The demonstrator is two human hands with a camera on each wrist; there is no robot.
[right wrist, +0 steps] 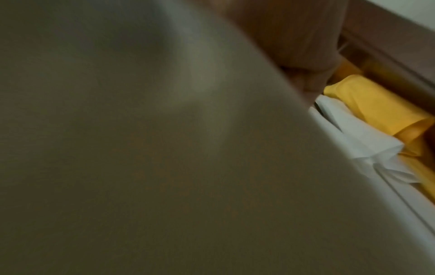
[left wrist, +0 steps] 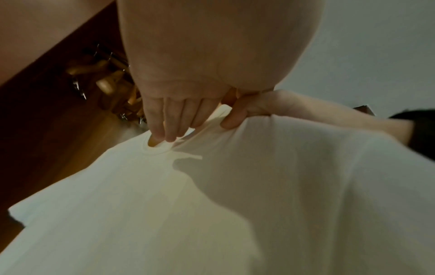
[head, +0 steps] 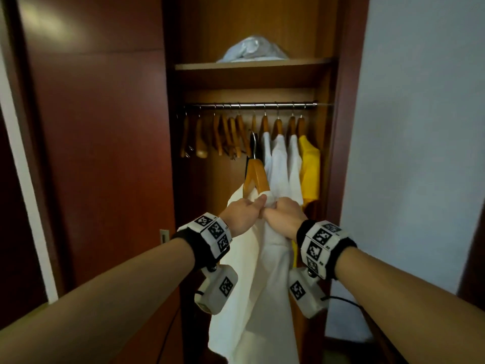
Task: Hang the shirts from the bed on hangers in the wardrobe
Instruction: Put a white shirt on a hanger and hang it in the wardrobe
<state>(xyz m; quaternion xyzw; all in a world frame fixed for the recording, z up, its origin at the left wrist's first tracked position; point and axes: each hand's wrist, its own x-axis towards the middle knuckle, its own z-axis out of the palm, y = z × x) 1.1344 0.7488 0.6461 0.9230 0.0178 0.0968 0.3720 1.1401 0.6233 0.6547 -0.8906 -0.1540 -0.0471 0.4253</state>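
Note:
I hold a white shirt up in front of the open wardrobe. A wooden hanger pokes out of its neck opening, its hook hanging free below the rail. My left hand grips the collar, fingers curled into the neck hem of the shirt. My right hand grips the bunched fabric right beside it, knuckles touching; its fingers pinch the cloth. In the right wrist view the shirt hides that hand.
Several empty wooden hangers hang on the left of the rail. Three white shirts and a yellow shirt hang on the right. A pale bag lies on the shelf above. The wardrobe door stands open at left.

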